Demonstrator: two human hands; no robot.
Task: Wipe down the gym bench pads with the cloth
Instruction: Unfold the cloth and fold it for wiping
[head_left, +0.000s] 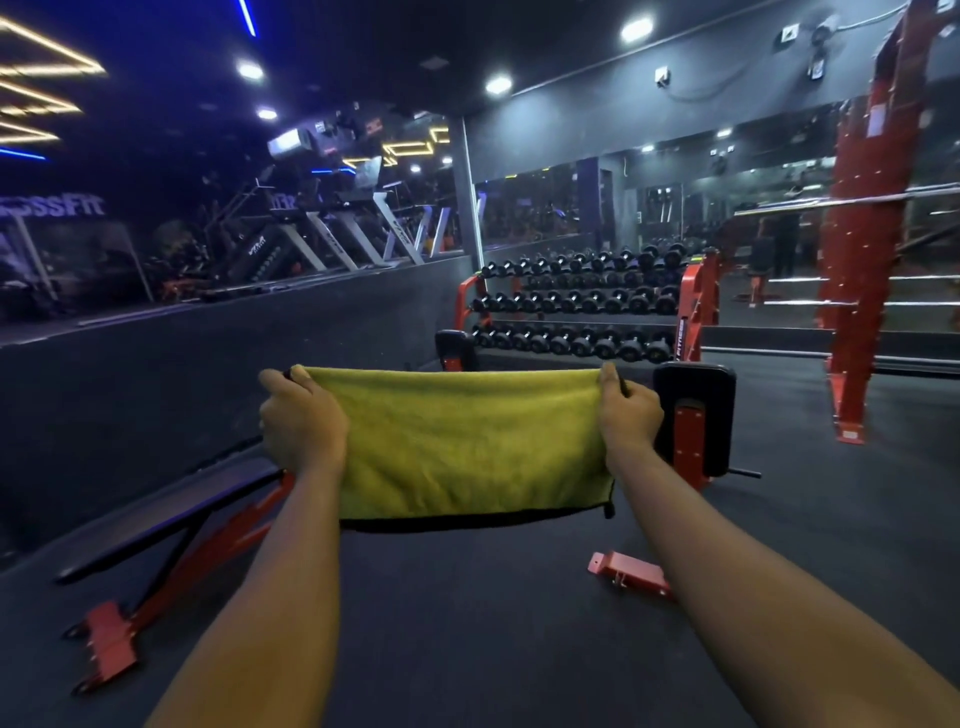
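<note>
You held the yellow-green cloth (470, 441) up in the air in front of you, spread flat and facing you, its long axis running level from left to right. Its top edge sat taut between your hands, and its dark-trimmed bottom edge hung straight down toward the floor (467, 623). Your left hand (304, 421) gripped the upper left corner, the fingers (298, 374) curled over the top edge and closed on the fabric. Your right hand (628, 415) gripped the upper right corner the same way, its fingers (608, 373) pinched tight on the cloth. The cloth touched none of the pads. Low on your left lay a bench with a long dark pad (171, 514) on a red frame (208, 566), its length running from the lower left up toward your left hand, where the far end was hidden behind your wrist. Just beside your right hand stood a black upright pad (693, 382) on a red post, partly covered by that hand. Behind the cloth, well apart, a red dumbbell rack (576, 306) ran along the mirrored wall, and a tall red rack (867, 234) stood at the far right.
</note>
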